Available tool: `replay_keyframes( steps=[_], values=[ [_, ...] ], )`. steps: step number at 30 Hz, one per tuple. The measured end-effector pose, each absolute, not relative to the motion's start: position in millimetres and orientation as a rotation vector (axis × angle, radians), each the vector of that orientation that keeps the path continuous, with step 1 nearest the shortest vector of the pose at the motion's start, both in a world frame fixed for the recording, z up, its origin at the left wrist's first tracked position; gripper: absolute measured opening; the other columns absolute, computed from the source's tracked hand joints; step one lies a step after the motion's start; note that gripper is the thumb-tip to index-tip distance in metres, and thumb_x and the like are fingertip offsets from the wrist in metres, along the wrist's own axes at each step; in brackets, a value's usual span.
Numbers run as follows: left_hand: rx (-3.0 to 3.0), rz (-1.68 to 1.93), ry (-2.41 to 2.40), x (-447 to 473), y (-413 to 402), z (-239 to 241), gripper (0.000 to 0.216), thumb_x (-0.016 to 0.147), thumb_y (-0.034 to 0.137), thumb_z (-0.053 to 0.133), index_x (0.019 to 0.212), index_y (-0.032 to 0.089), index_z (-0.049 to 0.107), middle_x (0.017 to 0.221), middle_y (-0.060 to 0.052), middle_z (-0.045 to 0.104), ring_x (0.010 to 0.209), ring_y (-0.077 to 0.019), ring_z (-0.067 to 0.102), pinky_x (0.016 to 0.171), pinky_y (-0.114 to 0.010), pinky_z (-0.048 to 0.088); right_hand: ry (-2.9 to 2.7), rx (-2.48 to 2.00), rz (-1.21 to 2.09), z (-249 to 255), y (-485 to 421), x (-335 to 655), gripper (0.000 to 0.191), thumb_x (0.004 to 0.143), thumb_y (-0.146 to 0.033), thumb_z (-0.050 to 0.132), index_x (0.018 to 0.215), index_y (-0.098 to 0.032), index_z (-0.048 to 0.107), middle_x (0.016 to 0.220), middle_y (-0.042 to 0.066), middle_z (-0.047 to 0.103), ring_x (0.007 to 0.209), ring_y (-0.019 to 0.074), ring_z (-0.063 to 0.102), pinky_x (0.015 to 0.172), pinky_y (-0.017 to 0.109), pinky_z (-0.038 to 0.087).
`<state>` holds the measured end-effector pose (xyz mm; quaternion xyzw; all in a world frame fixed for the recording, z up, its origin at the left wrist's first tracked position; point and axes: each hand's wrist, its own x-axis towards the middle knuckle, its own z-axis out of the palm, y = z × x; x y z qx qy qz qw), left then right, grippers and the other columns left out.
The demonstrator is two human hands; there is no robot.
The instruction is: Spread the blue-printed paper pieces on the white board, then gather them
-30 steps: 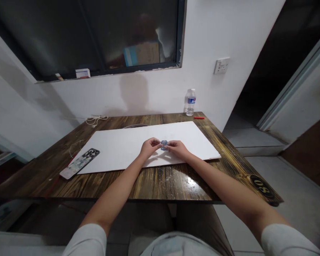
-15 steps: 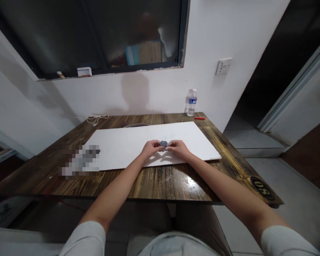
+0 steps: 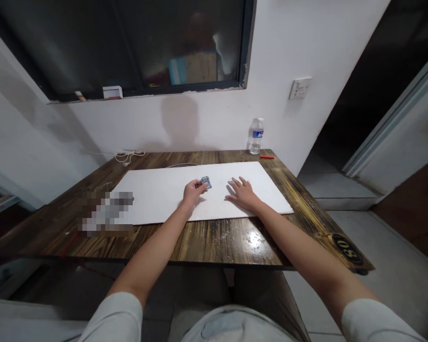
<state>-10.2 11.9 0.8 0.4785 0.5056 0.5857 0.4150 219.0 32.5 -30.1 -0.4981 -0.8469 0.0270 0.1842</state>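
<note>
Between the thumb and fingers of my left hand is a small, flat, blue-and-grey patterned piece; its exact kind is too small to make out. That hand is over the middle of a white board. Farther right, my right hand is spread with the palm down, low over the same board or resting on it. Nothing is in its fingers, and a gap separates it from the patterned piece.
The board lies on a dark wooden table. At the back right stand a water bottle and a red pen-like stick. A white cable is coiled at the back left. A blurred patch covers something on the left.
My right hand has let go of the patterned piece, moved right and spread its fingers. My left hand has shifted slightly left with the piece, which now shows its flat side.
</note>
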Motion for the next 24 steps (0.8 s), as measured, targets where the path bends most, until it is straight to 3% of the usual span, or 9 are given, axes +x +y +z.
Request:
replay_keyframes(
  steps=[3,8,12,15,24],
  values=[
    [1.198,1.468,1.269,-10,11,0,0.037,0.056,0.041,0.082,0.073,0.016,0.06,0.065,0.0,0.064,0.06,-0.0115,0.06,0.06,-0.024,0.049,-2.447,-1.408,0.158,-33,35,219,0.066,0.091,-0.06,0.047,0.145,-0.022,0.042,0.154,0.012,0.036,0.142,0.0382,0.024,0.11,0.058,0.02],
    [1.191,1.468,1.272,-11,11,0,0.037,0.056,0.04,0.083,0.073,0.016,0.06,0.065,0.0,0.064,0.06,-0.0118,0.06,0.059,-0.024,0.049,-2.444,-1.33,0.106,-28,34,221,0.058,0.091,-0.055,0.052,0.136,-0.019,0.053,0.145,0.014,0.049,0.133,0.0355,0.039,0.106,0.049,0.029],
    [1.178,1.475,1.276,-14,12,-2,0.038,0.055,0.04,0.083,0.072,0.016,0.059,0.062,0.001,0.062,0.058,-0.0107,0.058,0.056,-0.022,0.047,-2.445,-1.233,0.063,-20,32,221,0.038,0.09,-0.046,0.057,0.115,-0.019,0.066,0.121,0.013,0.065,0.112,0.0295,0.053,0.095,0.04,0.037],
    [1.185,1.473,1.29,-16,14,-4,0.038,0.056,0.04,0.083,0.072,0.016,0.059,0.06,0.002,0.061,0.056,-0.0097,0.056,0.055,-0.021,0.046,-2.385,-1.221,0.098,-17,31,221,0.025,0.09,-0.038,0.058,0.099,-0.02,0.072,0.102,0.011,0.07,0.1,0.0263,0.056,0.086,0.036,0.04],
    [1.174,1.465,1.291,-15,14,-4,0.037,0.054,0.038,0.084,0.072,0.016,0.06,0.061,0.001,0.061,0.054,-0.0093,0.054,0.051,-0.02,0.043,-2.369,-1.352,0.129,-11,29,227,0.026,0.09,-0.031,0.06,0.111,-0.018,0.068,0.107,0.01,0.07,0.105,0.0246,0.057,0.088,0.031,0.039]
  ],
)
